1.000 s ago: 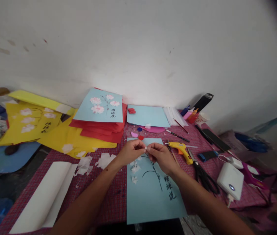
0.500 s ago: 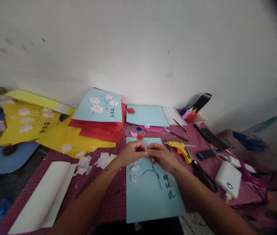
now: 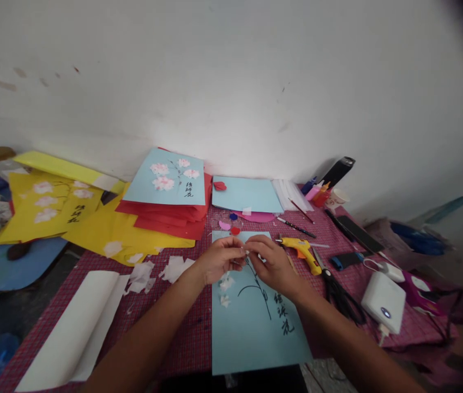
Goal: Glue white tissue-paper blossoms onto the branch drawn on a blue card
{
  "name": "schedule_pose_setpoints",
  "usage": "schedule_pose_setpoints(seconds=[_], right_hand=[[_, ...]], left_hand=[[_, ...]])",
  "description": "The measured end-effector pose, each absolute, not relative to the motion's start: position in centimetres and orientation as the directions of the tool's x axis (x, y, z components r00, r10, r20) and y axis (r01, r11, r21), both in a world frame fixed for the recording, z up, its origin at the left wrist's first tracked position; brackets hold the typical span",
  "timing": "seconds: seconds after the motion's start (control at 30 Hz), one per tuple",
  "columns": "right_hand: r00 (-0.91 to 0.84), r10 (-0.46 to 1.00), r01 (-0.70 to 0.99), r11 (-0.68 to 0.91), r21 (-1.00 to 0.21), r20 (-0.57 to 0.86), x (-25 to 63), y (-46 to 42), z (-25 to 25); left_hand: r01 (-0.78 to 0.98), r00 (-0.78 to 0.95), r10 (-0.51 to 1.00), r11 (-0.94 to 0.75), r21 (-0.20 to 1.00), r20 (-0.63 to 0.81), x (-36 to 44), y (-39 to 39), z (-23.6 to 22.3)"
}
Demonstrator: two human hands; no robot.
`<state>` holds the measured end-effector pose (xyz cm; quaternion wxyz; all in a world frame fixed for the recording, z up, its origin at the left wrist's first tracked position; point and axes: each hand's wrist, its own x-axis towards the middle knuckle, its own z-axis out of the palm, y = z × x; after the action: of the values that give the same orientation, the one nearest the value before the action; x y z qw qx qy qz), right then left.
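Above the top part of a light blue sheet [image 3: 256, 344], my left hand [image 3: 223, 258] and my right hand [image 3: 271, 263] meet fingertip to fingertip. Both are closed in a pinch on a tiny piece of white paper [image 3: 247, 252], mostly hidden by the fingers. On the sheet below are a branch drawn in black, a column of brushed black characters [image 3: 283, 314], and small crumpled white paper flowers [image 3: 225, 300] near the left edge. Torn white paper pieces [image 3: 174, 268] lie on the cloth left of my left hand.
Right of the sheet lie a yellow glue gun [image 3: 302, 252], black-handled scissors [image 3: 341, 295] and a white power bank [image 3: 383, 301]. Behind are a floral blue card [image 3: 141, 183] on red paper, paint bottles [image 3: 321, 195] and a brush [image 3: 296, 227]. Rolled white paper [image 3: 71, 322] lies front left.
My right hand has turned slightly, its fingers now bent over the white paper piece. My left fingers have shifted beneath the pinch. The sheet and tools stay in place.
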<state>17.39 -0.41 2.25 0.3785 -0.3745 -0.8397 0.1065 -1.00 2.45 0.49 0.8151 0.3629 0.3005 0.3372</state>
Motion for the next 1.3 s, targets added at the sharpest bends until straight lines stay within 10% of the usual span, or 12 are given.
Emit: schedule_pose_setpoints(seconds=[0.27, 0.57, 0.87, 1.3], right_hand=[[-0.400, 0.742, 0.555, 0.663, -0.502, 0.538, 17.2, -0.9, 2.5], [-0.227, 0.920, 0.636, 0.389, -0.666, 0.321, 16.8, -2.0, 3.0], [-0.102, 0.985, 0.588, 0.174, -0.790, 0.141, 16.8, -1.8, 1.5], [-0.009, 0.994, 0.315, 0.103, -0.943, 0.105, 17.0, -2.1, 0.4]], left_hand=[[-0.300, 0.558, 0.794, 0.464, 0.834, -0.241, -0.8, 2.5, 0.5], [-0.054, 0.469, 0.883, -0.001, 0.999, 0.026, -0.2, 2.3, -1.0], [0.254, 0.460, 0.860, -0.368, 0.895, 0.223, -0.2, 1.5, 0.2], [0.136, 0.453, 0.880, -0.230, 0.964, 0.146, 0.1, 1.5, -0.6]])
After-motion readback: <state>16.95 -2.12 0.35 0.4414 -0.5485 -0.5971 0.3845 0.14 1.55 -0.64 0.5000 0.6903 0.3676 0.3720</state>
